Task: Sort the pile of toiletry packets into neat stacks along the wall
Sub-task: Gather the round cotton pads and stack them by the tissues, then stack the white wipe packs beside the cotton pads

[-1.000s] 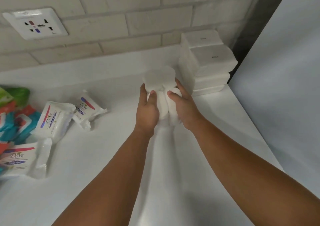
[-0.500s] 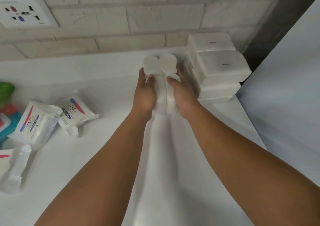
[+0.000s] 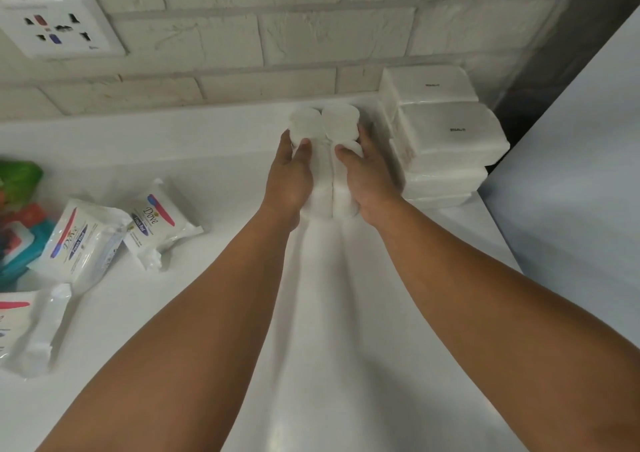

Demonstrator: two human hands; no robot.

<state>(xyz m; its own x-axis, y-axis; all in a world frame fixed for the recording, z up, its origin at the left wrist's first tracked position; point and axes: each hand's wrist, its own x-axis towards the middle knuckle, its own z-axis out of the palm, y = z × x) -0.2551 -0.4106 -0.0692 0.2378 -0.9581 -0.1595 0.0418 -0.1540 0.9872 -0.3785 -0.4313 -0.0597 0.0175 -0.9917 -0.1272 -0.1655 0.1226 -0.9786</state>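
Note:
Two upright white cylindrical packs (image 3: 323,129) stand side by side on the white counter (image 3: 214,154), close to the brick wall. My left hand (image 3: 289,174) grips the left pack and my right hand (image 3: 363,178) grips the right one, thumbs on the near faces. Just to their right sits a stack of white rectangular packets (image 3: 446,133), several high, against the wall. At the left lie loose Dove packets (image 3: 152,219), another (image 3: 79,240) beside it, and a third (image 3: 24,327) at the frame edge.
A wall socket (image 3: 59,22) is mounted on the white brick wall at upper left. Green, red and teal packets (image 3: 17,230) pile at the far left edge. A pale panel (image 3: 571,174) rises along the counter's right side, with a dark gap in the corner.
Both hands have carried the two white packs away from me toward the wall, nearer the stack of rectangular packets. The loose Dove packets have not moved.

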